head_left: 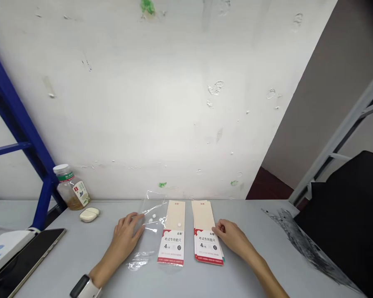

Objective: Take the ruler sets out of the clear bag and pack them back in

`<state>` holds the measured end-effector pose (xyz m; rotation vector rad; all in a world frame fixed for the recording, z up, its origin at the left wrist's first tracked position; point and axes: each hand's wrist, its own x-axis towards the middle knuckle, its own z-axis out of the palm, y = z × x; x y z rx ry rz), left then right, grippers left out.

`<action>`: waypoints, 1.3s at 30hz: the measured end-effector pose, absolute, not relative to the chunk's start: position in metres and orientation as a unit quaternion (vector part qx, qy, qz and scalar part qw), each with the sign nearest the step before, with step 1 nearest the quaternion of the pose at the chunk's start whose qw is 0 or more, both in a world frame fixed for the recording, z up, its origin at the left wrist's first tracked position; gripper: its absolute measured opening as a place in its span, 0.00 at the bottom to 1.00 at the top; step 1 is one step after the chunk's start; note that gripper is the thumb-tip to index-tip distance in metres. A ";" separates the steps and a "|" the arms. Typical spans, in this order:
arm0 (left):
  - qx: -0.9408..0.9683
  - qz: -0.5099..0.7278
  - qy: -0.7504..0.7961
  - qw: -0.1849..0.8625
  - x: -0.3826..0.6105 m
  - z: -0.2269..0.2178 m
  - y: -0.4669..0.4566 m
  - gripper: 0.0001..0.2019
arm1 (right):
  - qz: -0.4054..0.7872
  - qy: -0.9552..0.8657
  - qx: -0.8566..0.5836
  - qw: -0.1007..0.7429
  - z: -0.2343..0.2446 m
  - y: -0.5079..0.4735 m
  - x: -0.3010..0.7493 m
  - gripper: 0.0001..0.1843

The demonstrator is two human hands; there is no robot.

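My left hand [126, 236] lies on the left, fingers stretched apart, their tips on the edge of a clear plastic sleeve [153, 207]. Overlapping the sleeve's right side is a single cream, white and red printed card [170, 244]. Just right of it sits a stack of matching cards [208, 246], slightly fanned, with a green edge showing at the lower right. My right hand [233, 236] is at the stack's right edge, fingers curled and pinching the top card there; the exact grip is partly hidden.
A bottle with a white cap [70, 186] and a cream case [89, 214] stand at the back left. A tablet-like dark device [27, 256] and white box [6, 248] lie at the left edge. A black object [345, 223] fills the right side. The wall [161, 103] borders the grey table [251, 273].
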<state>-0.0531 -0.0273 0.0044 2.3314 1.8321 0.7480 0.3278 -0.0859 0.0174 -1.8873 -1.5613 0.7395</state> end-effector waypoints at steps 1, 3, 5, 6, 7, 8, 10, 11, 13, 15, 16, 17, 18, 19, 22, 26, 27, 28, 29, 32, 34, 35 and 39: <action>0.766 0.230 0.599 0.041 -0.053 0.003 -0.028 0.16 | 0.270 -0.587 -0.709 0.284 0.018 -0.087 0.326 0.14; 0.775 0.205 0.596 0.046 -0.052 0.003 -0.030 0.16 | 0.260 -0.591 -0.711 0.277 0.020 -0.089 0.325 0.13; 0.777 0.190 0.598 0.054 -0.054 0.005 -0.032 0.16 | 0.256 -0.593 -0.711 0.279 0.019 -0.089 0.324 0.14; 0.775 0.186 0.601 0.058 -0.055 0.005 -0.032 0.15 | 0.255 -0.592 -0.710 0.283 0.018 -0.089 0.325 0.15; 0.773 0.184 0.604 0.062 -0.057 0.005 -0.032 0.14 | 0.254 -0.593 -0.709 0.286 0.017 -0.089 0.325 0.15; 0.770 0.185 0.607 0.064 -0.058 0.006 -0.032 0.14 | 0.253 -0.594 -0.708 0.287 0.016 -0.088 0.326 0.16; 0.766 0.193 0.609 0.066 -0.060 0.005 -0.032 0.14 | 0.234 -0.599 -0.707 0.293 0.014 -0.087 0.326 0.16; 0.766 0.199 0.608 0.062 -0.059 0.005 -0.032 0.15 | 0.212 -0.602 -0.709 0.299 0.014 -0.087 0.325 0.16; 0.775 0.217 0.593 0.043 -0.055 0.006 -0.033 0.17 | 0.157 -0.609 -0.711 0.314 0.016 -0.087 0.318 0.15; 0.806 0.229 0.545 0.030 -0.045 0.008 -0.037 0.17 | 0.115 -0.626 -0.700 0.323 0.020 -0.089 0.305 0.14; 0.828 0.231 0.510 0.032 -0.039 0.009 -0.041 0.17 | 0.108 -0.642 -0.686 0.324 0.022 -0.090 0.297 0.14; 0.851 0.227 0.472 0.043 -0.032 0.011 -0.045 0.17 | 0.104 -0.667 -0.664 0.322 0.024 -0.092 0.288 0.14; 0.871 0.221 0.435 0.057 -0.026 0.014 -0.050 0.17 | 0.103 -0.693 -0.638 0.320 0.025 -0.093 0.279 0.14; 0.887 0.212 0.404 0.072 -0.020 0.016 -0.054 0.16 | 0.101 -0.720 -0.611 0.315 0.025 -0.095 0.270 0.14; 0.908 0.186 0.358 0.113 -0.008 0.023 -0.065 0.15 | 0.082 -0.769 -0.561 0.294 0.021 -0.098 0.249 0.11; 0.908 0.169 0.356 0.141 -0.004 0.026 -0.068 0.15 | 0.102 -0.767 -0.564 0.289 0.015 -0.100 0.239 0.09; 0.907 0.168 0.360 0.141 -0.004 0.026 -0.068 0.15 | 0.120 -0.759 -0.568 0.294 0.015 -0.100 0.239 0.09; 0.906 0.166 0.363 0.142 -0.004 0.026 -0.068 0.15 | 0.142 -0.751 -0.570 0.301 0.015 -0.100 0.239 0.09; 0.904 0.165 0.368 0.141 -0.003 0.027 -0.067 0.15 | 0.167 -0.743 -0.570 0.307 0.016 -0.100 0.239 0.09; 0.902 0.160 0.375 0.143 0.000 0.029 -0.069 0.15 | 0.256 -0.706 -0.574 0.327 0.022 -0.099 0.239 0.09; 0.899 0.155 0.380 0.150 0.003 0.031 -0.070 0.16 | 0.320 -0.674 -0.574 0.339 0.027 -0.099 0.239 0.10; 0.898 0.154 0.382 0.156 0.004 0.033 -0.071 0.17 | 0.350 -0.658 -0.572 0.343 0.030 -0.099 0.239 0.11; 0.893 0.173 0.380 0.166 0.006 0.035 -0.075 0.16 | 0.432 -0.621 -0.545 0.362 0.031 -0.100 0.235 0.17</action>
